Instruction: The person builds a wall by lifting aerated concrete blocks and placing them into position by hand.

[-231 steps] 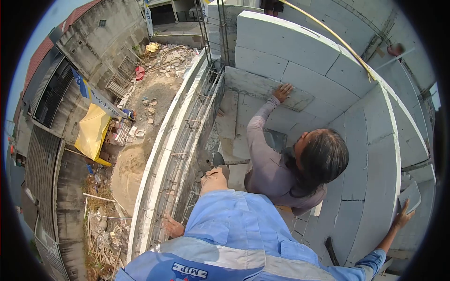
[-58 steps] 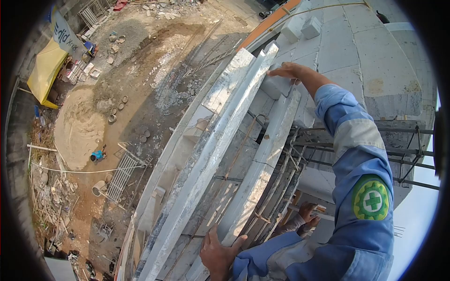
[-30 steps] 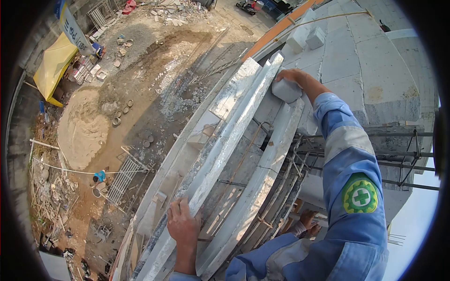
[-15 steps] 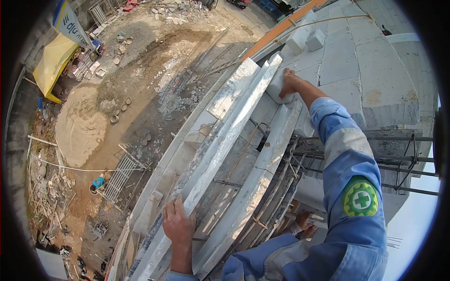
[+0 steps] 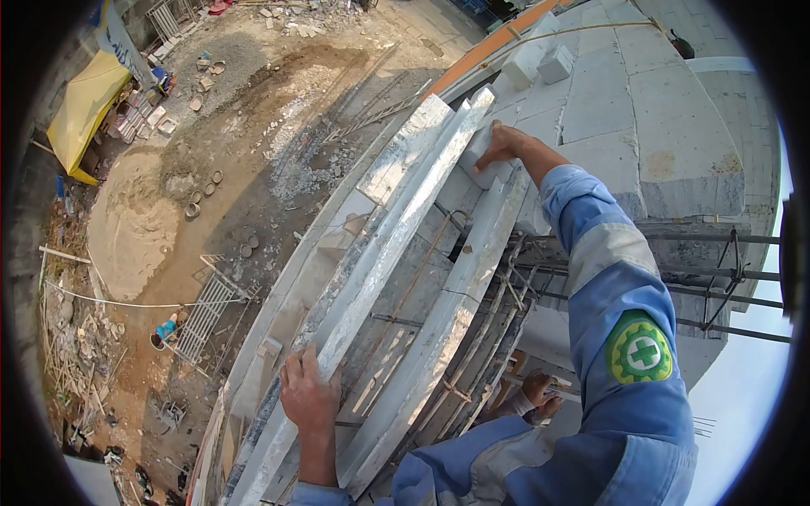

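Note:
My left hand (image 5: 310, 395) is closed over the edge of a long pale metal channel (image 5: 396, 236), fingers curled across its upper flange. Farther up, my right hand (image 5: 504, 145) grips a small white block (image 5: 479, 160), thumb on the near face. This block sits between the far ends of the first channel and a second metal channel (image 5: 460, 312) running alongside. A flat white slab (image 5: 407, 156) lies along the outer side of the first channel. Part of the block is hidden behind my fingers.
Another person's hands (image 5: 540, 395) show below, near rebar (image 5: 709, 291). Large white blocks (image 5: 595, 118) form the surface at upper right, with two small blocks (image 5: 554, 63) on it. Far below lie a sand pile (image 5: 131, 223), a metal frame (image 5: 202, 316) and a yellow canopy (image 5: 89, 110).
The whole view has shifted slightly, so things appear a little farther left and up. Both hands keep their places, the left on the channel and the right on the white block.

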The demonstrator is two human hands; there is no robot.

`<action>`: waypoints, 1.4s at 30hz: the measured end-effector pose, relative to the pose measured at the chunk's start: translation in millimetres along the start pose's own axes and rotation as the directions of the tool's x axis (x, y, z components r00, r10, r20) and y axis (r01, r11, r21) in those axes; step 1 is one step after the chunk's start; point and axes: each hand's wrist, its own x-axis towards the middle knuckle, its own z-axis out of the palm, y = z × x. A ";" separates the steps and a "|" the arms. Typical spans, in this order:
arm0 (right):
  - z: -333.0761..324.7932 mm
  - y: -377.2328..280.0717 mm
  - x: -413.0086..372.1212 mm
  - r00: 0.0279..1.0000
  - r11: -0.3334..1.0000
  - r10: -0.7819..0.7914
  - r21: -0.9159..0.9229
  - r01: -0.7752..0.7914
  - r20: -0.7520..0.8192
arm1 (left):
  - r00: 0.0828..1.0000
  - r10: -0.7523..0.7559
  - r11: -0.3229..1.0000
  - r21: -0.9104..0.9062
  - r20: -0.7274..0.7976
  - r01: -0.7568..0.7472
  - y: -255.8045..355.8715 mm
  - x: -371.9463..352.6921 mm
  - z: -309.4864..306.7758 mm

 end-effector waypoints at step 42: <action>11.6 -41.6 -63.7 0.996 0.995 -0.088 -0.043 0.088 -0.011 | 0.997 0.068 0.997 0.050 -0.043 -0.065 2.1 -1.6 -3.3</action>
